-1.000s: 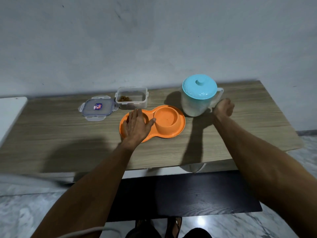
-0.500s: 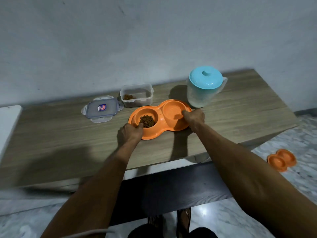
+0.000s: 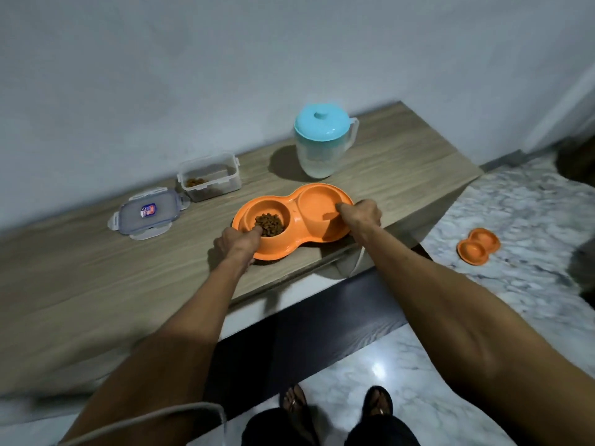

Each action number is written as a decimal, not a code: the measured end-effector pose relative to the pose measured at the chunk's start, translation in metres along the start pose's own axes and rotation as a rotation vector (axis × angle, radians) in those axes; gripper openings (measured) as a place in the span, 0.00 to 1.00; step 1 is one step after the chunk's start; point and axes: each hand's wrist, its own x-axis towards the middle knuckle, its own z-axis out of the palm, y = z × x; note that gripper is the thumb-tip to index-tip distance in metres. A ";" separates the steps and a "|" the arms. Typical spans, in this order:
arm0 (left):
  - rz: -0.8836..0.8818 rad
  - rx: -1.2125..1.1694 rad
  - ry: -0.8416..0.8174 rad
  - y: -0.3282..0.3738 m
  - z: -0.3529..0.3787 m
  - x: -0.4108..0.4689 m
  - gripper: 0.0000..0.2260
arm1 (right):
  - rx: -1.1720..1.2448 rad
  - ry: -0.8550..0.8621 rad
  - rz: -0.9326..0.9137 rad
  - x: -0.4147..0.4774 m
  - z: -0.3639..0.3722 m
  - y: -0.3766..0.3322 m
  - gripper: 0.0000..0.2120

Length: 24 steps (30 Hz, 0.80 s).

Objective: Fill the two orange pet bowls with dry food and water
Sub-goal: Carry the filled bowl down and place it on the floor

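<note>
The orange double bowl (image 3: 291, 217) is at the front edge of the desk (image 3: 96, 278), held between both hands. The left hand (image 3: 238, 244) grips its left end, thumb hooked over the rim next to the dry food (image 3: 269, 224) in that cup. The right hand (image 3: 360, 215) grips the right end, thumb inside the other cup. Beyond the right hand stands a blue-lidded jug (image 3: 322, 146). Beyond the left hand are an open food container (image 3: 209, 180) and its lid (image 3: 148, 214). A second orange bowl (image 3: 478, 246) lies on the floor, well off to the right of the right hand.

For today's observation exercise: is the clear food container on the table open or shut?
Open. Its lid lies flat on the table beside the container, and kibble shows inside.
</note>
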 end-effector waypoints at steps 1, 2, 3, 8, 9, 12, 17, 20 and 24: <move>0.027 -0.003 -0.013 0.006 0.009 -0.007 0.29 | 0.021 0.012 0.002 0.000 -0.015 0.005 0.23; 0.048 -0.008 -0.029 0.013 0.018 -0.017 0.29 | 0.048 0.025 -0.001 0.002 -0.031 0.009 0.23; 0.064 -0.009 -0.045 0.021 0.029 -0.027 0.29 | 0.077 0.038 0.005 0.005 -0.047 0.014 0.23; 0.170 0.018 -0.128 0.061 0.097 -0.080 0.26 | 0.130 0.113 0.035 0.027 -0.142 0.045 0.27; 0.196 0.028 -0.141 0.068 0.113 -0.092 0.27 | 0.139 0.132 0.038 0.032 -0.163 0.052 0.28; 0.241 0.051 -0.148 0.091 0.160 -0.135 0.32 | 0.163 0.178 0.042 0.053 -0.227 0.077 0.29; 0.287 0.062 -0.173 0.122 0.240 -0.204 0.32 | 0.199 0.208 0.053 0.085 -0.325 0.115 0.26; 0.314 0.044 -0.198 0.140 0.291 -0.242 0.32 | 0.216 0.248 0.056 0.102 -0.383 0.136 0.19; 0.366 0.053 -0.263 0.165 0.357 -0.287 0.27 | 0.229 0.296 0.076 0.136 -0.447 0.162 0.19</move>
